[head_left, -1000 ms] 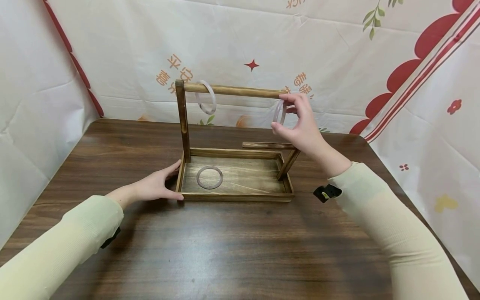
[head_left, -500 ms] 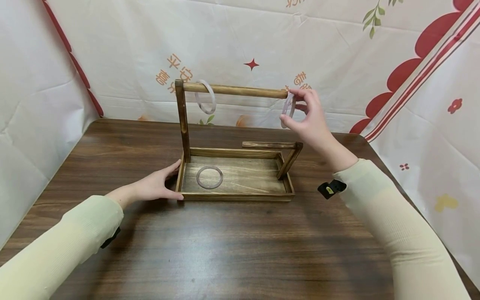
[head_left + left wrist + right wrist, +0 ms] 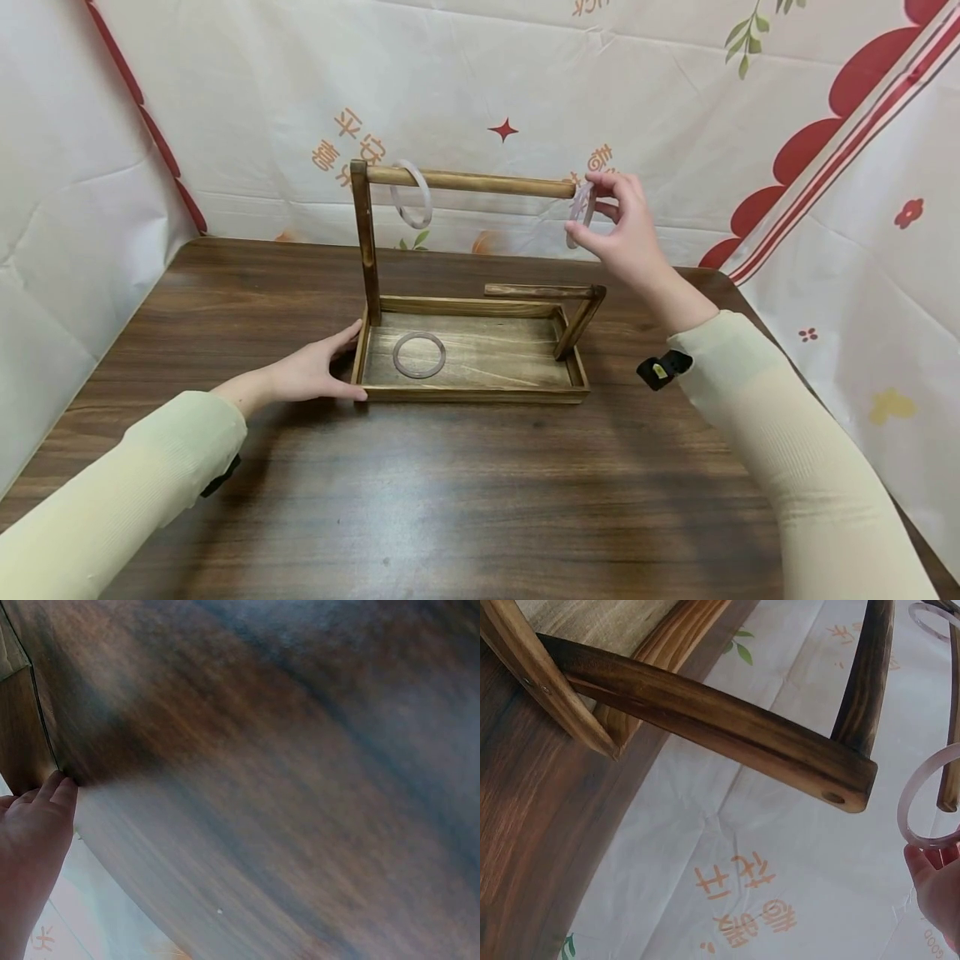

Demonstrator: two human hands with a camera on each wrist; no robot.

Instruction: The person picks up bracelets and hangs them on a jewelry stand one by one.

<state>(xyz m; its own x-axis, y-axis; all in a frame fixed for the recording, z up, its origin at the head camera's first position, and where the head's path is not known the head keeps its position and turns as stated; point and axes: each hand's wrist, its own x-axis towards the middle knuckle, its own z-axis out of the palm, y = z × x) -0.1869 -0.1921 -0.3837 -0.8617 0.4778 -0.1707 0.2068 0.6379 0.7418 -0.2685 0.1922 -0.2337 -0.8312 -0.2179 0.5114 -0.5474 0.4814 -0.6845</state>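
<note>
A wooden jewellery rack has a shallow tray [image 3: 472, 395] as its base and a high bar [image 3: 495, 182] with a free right end. My right hand [image 3: 626, 233] pinches a pale pinkish bangle [image 3: 904, 799] between thumb and fingers at that free end; in the right wrist view the bar's tip shows through the ring. Another pale bangle [image 3: 429, 204] hangs near the bar's left post. A darker bangle [image 3: 397, 357] lies flat inside the tray, toward its left. My left hand [image 3: 307, 371] rests against the tray's left end, thumb at the front corner, fingers extended along the end wall.
A shorter, lower bar [image 3: 536, 291] rises on a slanted post [image 3: 580, 329] at the tray's right end, below my right hand. The rack stands on a dark wooden table [image 3: 465, 492]. A white printed cloth [image 3: 480, 75] hangs behind and at the sides.
My right hand has moved right and slightly up with the bangle, from further along the high bar to its free end. The left hand and rack have stayed put.
</note>
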